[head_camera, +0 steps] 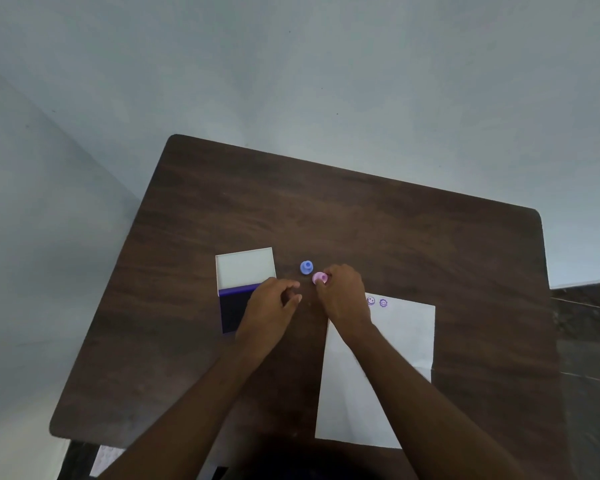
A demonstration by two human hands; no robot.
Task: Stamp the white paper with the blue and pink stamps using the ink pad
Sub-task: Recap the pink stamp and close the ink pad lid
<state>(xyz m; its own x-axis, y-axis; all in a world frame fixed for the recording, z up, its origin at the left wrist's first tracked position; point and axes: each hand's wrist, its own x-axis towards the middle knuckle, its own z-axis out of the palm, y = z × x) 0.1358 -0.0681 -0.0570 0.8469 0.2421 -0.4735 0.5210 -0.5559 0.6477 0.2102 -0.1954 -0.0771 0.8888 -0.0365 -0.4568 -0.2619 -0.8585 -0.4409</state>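
The white paper [392, 358] lies on the right of the dark wooden table [361, 216], with two purple smiley prints near its top edge. A small blue stamp [306, 267] stands upright behind my hands. Beside it, the pink stamp [318, 278] rests on the table with the fingertips of my right hand [343, 292] closed around it. The ink pad [234, 308] sits at the left, its white lid [246, 270] flipped open behind the dark blue pad. My left hand [272, 308] hovers over the pad's right edge, fingers loosely curled, holding nothing.
Pale walls meet in a corner behind the table. A dark tiled floor strip shows at the right edge [586, 323]. The table's near left corner [58, 427] is rounded.
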